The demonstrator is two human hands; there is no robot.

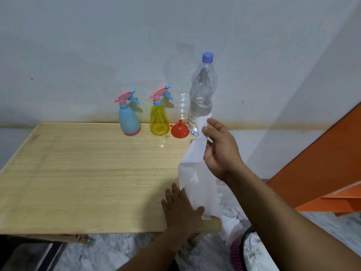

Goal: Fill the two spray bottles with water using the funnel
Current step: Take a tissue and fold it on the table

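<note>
The right hand [218,147] pinches the top of a white paper towel [197,178] between thumb and curled fingers, so the sheet hangs down past the table's near right corner. The left hand [180,208] lies flat on the wooden table [78,173] with fingers spread, its thumb side touching the towel's lower edge; whether it presses the sheet down I cannot tell. From the right hand, the task's things stand in a row at about 10 o'clock, along the table's far edge by the wall. The water bottle [201,98], capped, upright and roughly a third full, is nearest, just beyond the fingertips. Next to its left is the red funnel [179,131], resting wide mouth down with its spout pointing up. Then come the 2 spray bottles, both upright with their trigger heads screwed on: the yellow spray bottle [159,118] and the blue spray bottle [129,118]. The right hand is plainly nearer them, but it must release the towel first.
</note>
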